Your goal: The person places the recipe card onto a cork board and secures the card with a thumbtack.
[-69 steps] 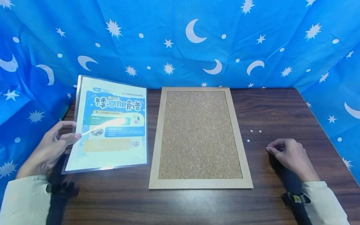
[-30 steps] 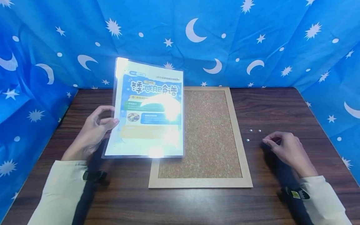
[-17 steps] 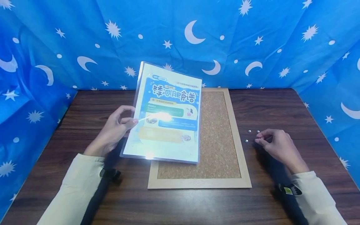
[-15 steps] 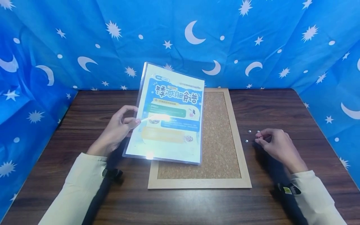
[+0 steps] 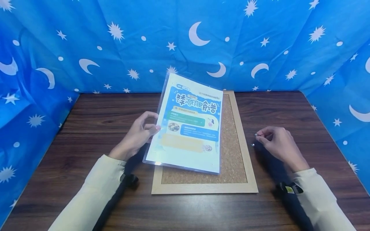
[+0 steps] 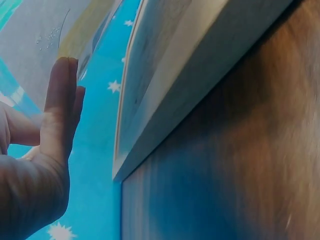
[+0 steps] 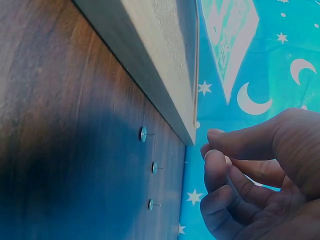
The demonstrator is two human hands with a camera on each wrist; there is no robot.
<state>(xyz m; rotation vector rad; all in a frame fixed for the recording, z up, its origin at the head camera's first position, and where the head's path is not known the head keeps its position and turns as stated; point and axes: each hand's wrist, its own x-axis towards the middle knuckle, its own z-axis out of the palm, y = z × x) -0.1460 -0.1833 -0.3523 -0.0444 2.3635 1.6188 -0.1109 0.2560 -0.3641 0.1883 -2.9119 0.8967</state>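
Note:
In the head view my left hand (image 5: pixel 136 136) holds a laminated poster (image 5: pixel 189 141) by its left edge, thumb in front. The poster is tilted and raised over a wood-framed corkboard (image 5: pixel 234 160), hiding much of its upper left. My right hand (image 5: pixel 278 142) hovers right of the board, fingers curled, thumb and index tips close together. Whether something small sits between those tips is hidden. Below it, the right wrist view has three metal thumbtacks, points up: a nearer thumbtack (image 7: pixel 143 134), a middle thumbtack (image 7: pixel 154 167) and a farther thumbtack (image 7: pixel 150 204).
A dark wooden table (image 5: pixel 199 211) carries the corkboard. Blue cloth (image 5: pixel 115 45) with moons and stars hangs behind and along both sides. The board's pale frame (image 5: pixel 205 188) forms a raised edge. Both sleeved wrists wear dark straps.
The poster has travelled right with my left hand, from beside the corkboard to over it, and most recently lowered somewhat. My right hand has shifted left and slightly away, over the thumbtacks.

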